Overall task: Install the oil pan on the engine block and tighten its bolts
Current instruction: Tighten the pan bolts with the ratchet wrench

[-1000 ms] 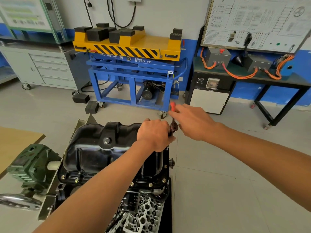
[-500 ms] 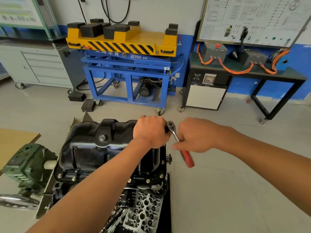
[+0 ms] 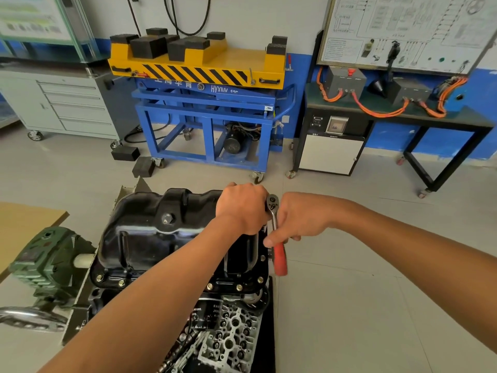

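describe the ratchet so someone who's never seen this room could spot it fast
Find the glossy black oil pan low in the middle of the view. At its far right corner the left hand and right hand meet, and the ratchet runs between them, held by the right. Chrome head on top, bright red grip below: nothing else near the pan is red.

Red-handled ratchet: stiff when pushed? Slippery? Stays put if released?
Probably stiff: the ratchet shows a straight metal shank under the grip of the right hand. The red handle likely gives fair grip, though its texture is unreadable. Released, it may tip or swing, since the handle hangs unsupported past the oil pan.
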Demonstrator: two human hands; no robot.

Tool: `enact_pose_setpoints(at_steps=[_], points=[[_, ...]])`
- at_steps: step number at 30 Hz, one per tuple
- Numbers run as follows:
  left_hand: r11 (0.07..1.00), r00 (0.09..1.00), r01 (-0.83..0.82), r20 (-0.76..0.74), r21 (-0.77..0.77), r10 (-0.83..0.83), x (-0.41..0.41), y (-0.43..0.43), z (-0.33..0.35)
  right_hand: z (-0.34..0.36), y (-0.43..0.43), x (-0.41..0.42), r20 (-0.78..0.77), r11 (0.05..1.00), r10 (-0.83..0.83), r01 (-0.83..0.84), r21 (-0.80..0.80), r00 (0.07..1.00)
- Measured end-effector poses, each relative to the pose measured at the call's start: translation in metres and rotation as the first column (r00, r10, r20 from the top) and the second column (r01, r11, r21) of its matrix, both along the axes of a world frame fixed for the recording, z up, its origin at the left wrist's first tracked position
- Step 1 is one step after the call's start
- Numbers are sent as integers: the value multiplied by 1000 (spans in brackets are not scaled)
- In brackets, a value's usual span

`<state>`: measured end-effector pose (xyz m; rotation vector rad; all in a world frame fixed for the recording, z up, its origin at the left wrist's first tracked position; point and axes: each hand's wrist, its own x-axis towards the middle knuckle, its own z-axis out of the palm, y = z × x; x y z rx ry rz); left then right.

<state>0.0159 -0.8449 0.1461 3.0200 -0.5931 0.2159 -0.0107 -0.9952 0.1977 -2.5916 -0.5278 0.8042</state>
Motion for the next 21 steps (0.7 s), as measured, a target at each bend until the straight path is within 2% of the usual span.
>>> enact_pose_setpoints(at_steps=[4, 6, 9, 11, 12, 14, 16, 19, 21], points=[[1000, 1000, 2, 0, -27, -2, 0, 0, -1, 17, -11, 15, -165, 988, 10, -35, -151, 986], [999, 1000, -2, 3, -46, 2, 1, 0, -1, 28, -12, 25, -168, 961, 25, -70, -268, 986], [999, 1000, -5, -2, -52, 5, 2, 0, -2, 42, -7, 39, -36, 836, 159, -154, -527, 987], [999, 1000, -10, -6, -53, 9, 1, 0, -1, 43, 1, 40, 183, 732, 274, -81, -676, 944], [999, 1000, -12, -7, -52, 12, 1, 0, 0, 42, 5, 39, 306, 698, 331, -13, -716, 893], [999, 1000, -20, -13, -48, 19, 1, 0, 1, 37, 12, 36, 489, 682, 429, 82, -727, 760], [999, 999, -27, -22, -45, 26, 1, 0, 1, 29, 13, 36, 619, 720, 452, 146, -678, 643], [999, 999, -27, -23, -37, 26, 1, -1, 1, 15, 4, 38, 701, 794, 420, 141, -592, 576], [999, 1000, -25, -19, -27, 25, 1, -1, 1, 7, -8, 37, 712, 833, 390, 106, -544, 583]])
